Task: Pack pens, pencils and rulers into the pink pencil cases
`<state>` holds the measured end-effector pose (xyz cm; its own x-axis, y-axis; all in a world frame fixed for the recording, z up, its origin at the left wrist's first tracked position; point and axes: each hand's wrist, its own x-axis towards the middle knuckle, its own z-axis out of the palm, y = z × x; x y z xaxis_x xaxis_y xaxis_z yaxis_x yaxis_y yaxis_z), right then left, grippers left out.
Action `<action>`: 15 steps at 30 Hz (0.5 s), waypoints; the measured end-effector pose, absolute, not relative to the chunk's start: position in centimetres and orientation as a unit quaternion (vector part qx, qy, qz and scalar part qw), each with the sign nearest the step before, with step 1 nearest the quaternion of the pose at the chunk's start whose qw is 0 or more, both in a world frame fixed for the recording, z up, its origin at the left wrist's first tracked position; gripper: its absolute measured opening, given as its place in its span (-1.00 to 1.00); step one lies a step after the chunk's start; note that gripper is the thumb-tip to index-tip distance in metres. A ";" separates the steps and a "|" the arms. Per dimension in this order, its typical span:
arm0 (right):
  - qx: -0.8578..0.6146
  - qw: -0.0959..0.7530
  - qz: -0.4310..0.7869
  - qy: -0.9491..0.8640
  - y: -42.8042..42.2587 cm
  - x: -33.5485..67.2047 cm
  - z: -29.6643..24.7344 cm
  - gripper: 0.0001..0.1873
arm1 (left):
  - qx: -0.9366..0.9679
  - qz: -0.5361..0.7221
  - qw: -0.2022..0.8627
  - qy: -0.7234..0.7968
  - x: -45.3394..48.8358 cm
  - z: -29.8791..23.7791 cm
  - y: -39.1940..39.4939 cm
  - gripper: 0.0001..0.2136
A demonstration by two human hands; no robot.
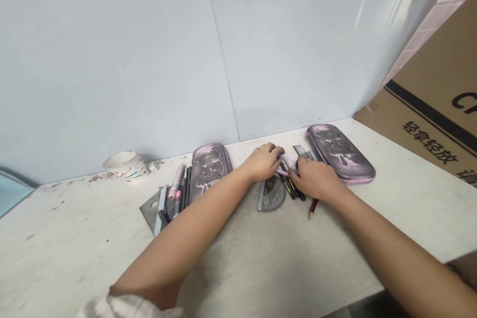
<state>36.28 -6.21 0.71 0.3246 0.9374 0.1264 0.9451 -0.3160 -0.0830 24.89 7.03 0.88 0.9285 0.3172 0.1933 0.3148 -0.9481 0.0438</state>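
Note:
My left hand (264, 161) reaches in with bent, closed fingers over the top of a small pile of stationery. Opposite it, my right hand (315, 178) curls its fingers and thumb down on the same pile. Between the hands shows a pink-and-white item (286, 163), partly hidden by the fingers. Several black pens (292, 188) lie beneath it. A clear protractor (273, 194) lies below my left hand, and a dark red pencil (313, 208) pokes out under my right. A clear ruler (299, 150) sits behind my right fingers. What each hand grips is hidden.
Pencil cases stand at the left (210, 159) and right (335, 151) of the pile. Further left are a set square (149, 208), a pink tube (177, 182), several pens and a white cup (128, 169). A cardboard box (428, 109) stands at the right; a wall (149, 59) rises behind.

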 end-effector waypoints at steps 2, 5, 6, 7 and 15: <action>-0.825 0.075 -0.007 -0.560 -5.6 36.4 0.7 -0.62 | 0.983 0.081 0.012 0.165 25.1 0.6 7.2 -0.65; -0.835 0.082 0.010 -0.544 -4.8 36.6 0.7 -0.61 | 0.983 0.074 0.008 0.168 25.3 0.5 7.2 -0.67; -0.835 0.083 0.014 -0.543 -4.6 36.6 0.7 -0.60 | 0.983 0.074 0.009 0.168 25.3 0.6 7.1 -0.68; -0.834 0.083 0.017 -0.545 -4.5 36.6 0.7 -0.59 | 0.983 0.075 0.011 0.169 25.3 0.7 7.1 -0.68; -0.814 0.164 -0.019 -0.558 -4.5 36.7 0.6 -0.65 | 0.921 0.185 0.262 0.222 25.3 1.8 6.2 -0.69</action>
<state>36.72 -4.49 0.59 0.3774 0.9009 0.2142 0.9136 -0.3244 -0.2452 25.31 6.15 1.84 0.8335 0.5052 0.2236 0.3114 -0.7639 0.5652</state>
